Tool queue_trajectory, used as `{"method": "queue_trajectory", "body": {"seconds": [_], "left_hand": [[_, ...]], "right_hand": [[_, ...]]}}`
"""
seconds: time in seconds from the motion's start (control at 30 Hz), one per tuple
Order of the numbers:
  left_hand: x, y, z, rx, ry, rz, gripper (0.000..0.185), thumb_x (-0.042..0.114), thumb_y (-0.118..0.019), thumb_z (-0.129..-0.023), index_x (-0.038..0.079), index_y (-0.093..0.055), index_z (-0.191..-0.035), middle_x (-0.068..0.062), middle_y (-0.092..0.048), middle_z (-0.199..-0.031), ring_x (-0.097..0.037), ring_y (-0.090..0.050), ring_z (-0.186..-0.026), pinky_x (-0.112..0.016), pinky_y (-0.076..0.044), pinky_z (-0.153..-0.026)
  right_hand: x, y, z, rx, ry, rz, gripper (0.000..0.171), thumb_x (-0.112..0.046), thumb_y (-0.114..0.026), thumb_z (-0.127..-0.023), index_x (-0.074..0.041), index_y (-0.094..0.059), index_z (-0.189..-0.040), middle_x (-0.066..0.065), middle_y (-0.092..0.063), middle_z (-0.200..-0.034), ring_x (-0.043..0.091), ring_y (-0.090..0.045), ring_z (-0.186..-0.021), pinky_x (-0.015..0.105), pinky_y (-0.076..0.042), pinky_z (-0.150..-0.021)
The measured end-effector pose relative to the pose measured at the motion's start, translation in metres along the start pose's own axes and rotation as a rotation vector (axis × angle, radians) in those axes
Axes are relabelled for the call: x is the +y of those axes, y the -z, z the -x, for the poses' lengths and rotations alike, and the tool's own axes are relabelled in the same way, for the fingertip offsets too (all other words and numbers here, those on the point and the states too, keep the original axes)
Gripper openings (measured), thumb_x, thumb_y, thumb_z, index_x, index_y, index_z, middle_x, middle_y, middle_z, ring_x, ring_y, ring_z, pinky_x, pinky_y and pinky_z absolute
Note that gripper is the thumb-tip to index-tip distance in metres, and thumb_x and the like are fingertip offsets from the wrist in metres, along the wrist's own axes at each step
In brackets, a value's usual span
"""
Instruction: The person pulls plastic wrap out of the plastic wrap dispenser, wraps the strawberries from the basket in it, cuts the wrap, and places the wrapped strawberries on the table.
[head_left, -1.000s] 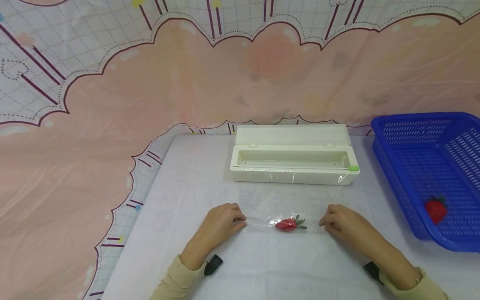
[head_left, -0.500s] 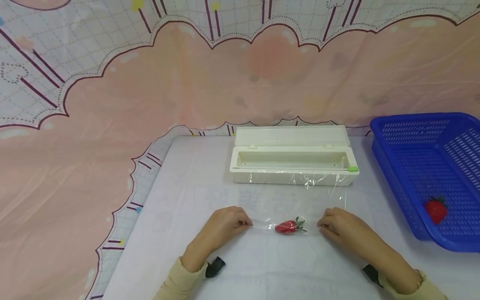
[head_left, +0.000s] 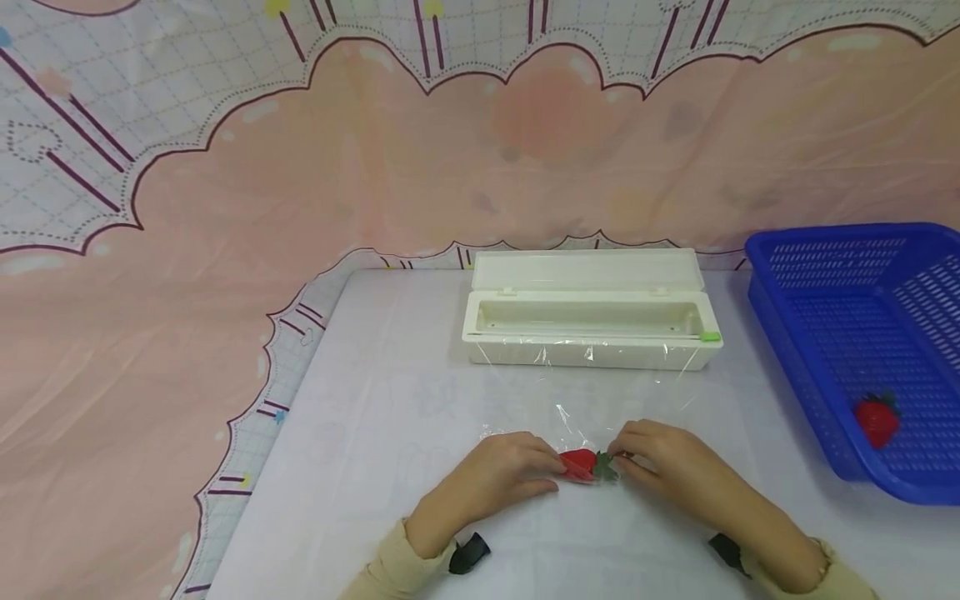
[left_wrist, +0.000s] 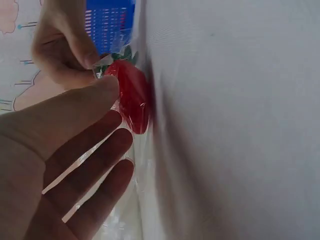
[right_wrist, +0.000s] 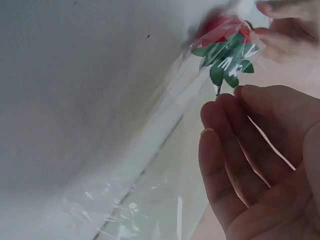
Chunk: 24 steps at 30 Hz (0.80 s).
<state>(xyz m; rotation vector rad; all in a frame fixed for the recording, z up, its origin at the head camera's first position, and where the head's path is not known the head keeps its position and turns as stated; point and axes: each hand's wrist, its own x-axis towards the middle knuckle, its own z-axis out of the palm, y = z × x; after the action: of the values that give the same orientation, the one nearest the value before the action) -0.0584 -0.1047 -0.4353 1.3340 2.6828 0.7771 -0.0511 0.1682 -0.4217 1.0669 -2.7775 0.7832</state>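
Note:
A red strawberry with green leaves lies on the table under clear plastic wrap. At its pointed end, my left hand touches the wrapped fruit; the left wrist view shows the thumb against its side and the other fingers extended, apart from the thumb. By the leaves, my right hand pinches the plastic wrap between thumb and fingertips, close to the stem. More loose wrap stretches from the fruit back to the white wrap dispenser, whose lid is raised.
A blue plastic basket stands on the right with another strawberry inside. The table has a white cover. Behind it hangs a patterned pink cloth. A green slider sits at the dispenser's right end.
My left hand has moved right to the strawberry's tip, and its thumb has come away from the fingers. My right hand has moved slightly left to the leaves. The wrap is gathered closer around the fruit.

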Motion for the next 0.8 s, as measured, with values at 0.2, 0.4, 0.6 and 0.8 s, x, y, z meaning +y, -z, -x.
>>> {"method": "queue_trajectory", "body": {"seconds": [0.2,0.4,0.6,0.8], "left_hand": [[-0.001,-0.006,-0.004,-0.002,0.024,-0.024,0.020,0.024,-0.078,-0.086,0.020,-0.076,-0.106,0.010,-0.072,-0.106,-0.002,-0.066,-0.101,-0.017,-0.050,-0.090],[-0.001,-0.007,-0.007,-0.011,0.057,-0.029,0.024,0.027,-0.077,-0.088,0.019,-0.076,-0.110,0.009,-0.072,-0.105,-0.003,-0.066,-0.100,-0.018,-0.051,-0.089],[-0.001,-0.007,-0.009,-0.011,0.080,-0.088,0.025,0.030,-0.078,-0.087,0.020,-0.077,-0.110,0.010,-0.071,-0.103,-0.006,-0.064,-0.098,-0.018,-0.051,-0.085],[0.000,-0.007,-0.012,-0.007,0.088,-0.074,0.027,0.033,-0.077,-0.087,0.019,-0.077,-0.110,0.010,-0.071,-0.101,-0.004,-0.064,-0.096,-0.016,-0.050,-0.083]], "right_hand": [[-0.002,-0.004,-0.001,0.041,0.034,-0.008,0.013,-0.013,-0.079,-0.083,-0.022,-0.072,-0.090,-0.016,-0.066,-0.090,0.000,-0.061,-0.081,0.025,-0.055,-0.069],[0.000,-0.009,-0.003,0.061,0.071,-0.001,0.018,-0.022,-0.083,-0.080,-0.022,-0.072,-0.094,-0.015,-0.065,-0.093,0.001,-0.062,-0.084,0.024,-0.056,-0.071],[0.003,-0.011,-0.006,-0.049,0.014,-0.030,0.031,-0.026,-0.083,-0.079,-0.020,-0.072,-0.107,-0.013,-0.065,-0.098,0.002,-0.059,-0.084,0.024,-0.054,-0.071],[0.004,-0.012,-0.008,-0.091,0.007,-0.001,0.034,-0.026,-0.084,-0.078,-0.018,-0.074,-0.110,-0.013,-0.064,-0.093,-0.001,-0.051,-0.075,0.020,-0.048,-0.064]]}}
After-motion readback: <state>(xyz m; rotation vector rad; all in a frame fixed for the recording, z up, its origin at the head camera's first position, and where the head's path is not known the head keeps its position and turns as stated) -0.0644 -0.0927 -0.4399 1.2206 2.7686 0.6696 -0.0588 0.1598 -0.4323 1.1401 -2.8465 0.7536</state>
